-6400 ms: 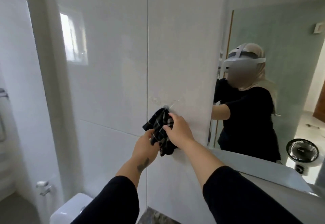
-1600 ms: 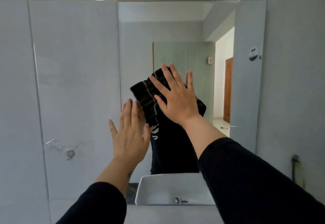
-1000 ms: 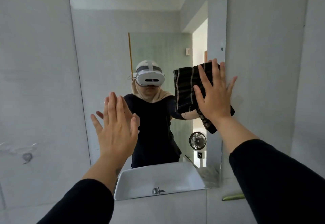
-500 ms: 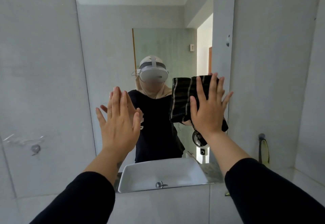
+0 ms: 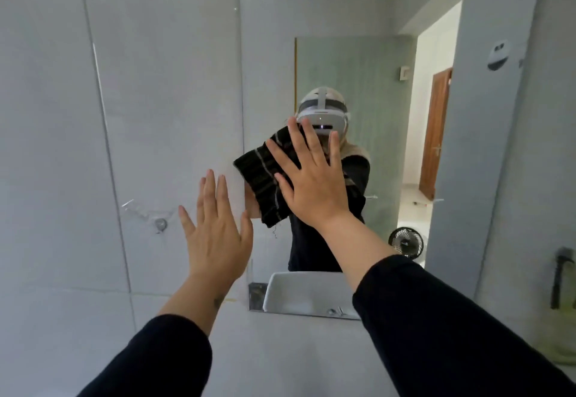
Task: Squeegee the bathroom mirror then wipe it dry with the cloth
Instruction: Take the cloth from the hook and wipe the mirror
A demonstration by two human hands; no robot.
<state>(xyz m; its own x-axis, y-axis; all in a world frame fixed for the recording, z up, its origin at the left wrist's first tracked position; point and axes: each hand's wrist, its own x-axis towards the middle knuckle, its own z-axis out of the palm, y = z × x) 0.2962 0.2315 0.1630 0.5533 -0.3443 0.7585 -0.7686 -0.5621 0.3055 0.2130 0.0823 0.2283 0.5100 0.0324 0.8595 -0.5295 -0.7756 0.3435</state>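
Note:
The bathroom mirror (image 5: 358, 63) hangs on the grey tiled wall ahead. A dark cloth with pale stripes (image 5: 263, 178) is pressed flat against the glass near the mirror's left edge by my right hand (image 5: 311, 183), fingers spread over it. My left hand (image 5: 216, 234) is held up flat with fingers apart at the wall just left of the mirror, holding nothing. No squeegee is visible.
A small wall hook (image 5: 160, 224) sits on the tile left of my left hand. The mirror reflects a white sink, a small fan and an open doorway. A dark-handled tool (image 5: 562, 278) hangs on the wall at the far right.
My right hand has swept the cloth from the mirror's right side to its left edge. My left hand has shifted off the glass onto the wall tile.

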